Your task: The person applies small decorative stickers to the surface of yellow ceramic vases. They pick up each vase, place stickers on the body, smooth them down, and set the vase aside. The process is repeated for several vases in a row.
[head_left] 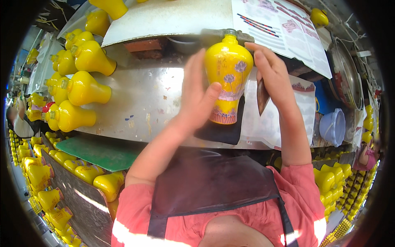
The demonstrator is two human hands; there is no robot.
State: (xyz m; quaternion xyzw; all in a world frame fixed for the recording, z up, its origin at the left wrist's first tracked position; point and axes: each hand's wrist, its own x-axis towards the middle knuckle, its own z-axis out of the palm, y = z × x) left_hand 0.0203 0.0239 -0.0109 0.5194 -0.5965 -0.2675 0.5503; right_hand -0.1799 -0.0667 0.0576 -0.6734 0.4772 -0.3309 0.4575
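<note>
In front of me a glossy yellow vase (224,61) leans on a grey bar (212,37) behind its neck, base towards me on a dark cloth (224,135). Purple lotus flowers, a pale band and a patterned lower border decorate it. My left hand (196,96) is beside the vase on the left, fingers stretched out and blurred, thumb over its front. On the other side, my right hand (271,70) has its fingertips by the vase's shoulder. A brown pointed scraper-like piece (263,98) is held in that palm, its tip pointing down; its upper part is hidden.
Several plain yellow vases (88,88) lie at the left of the metal worktop (144,94). Printed decal sheets (284,24) cover the far right board. A pale blue bucket (332,127) hangs at the right. A green board (96,152) and more vases are at the near left.
</note>
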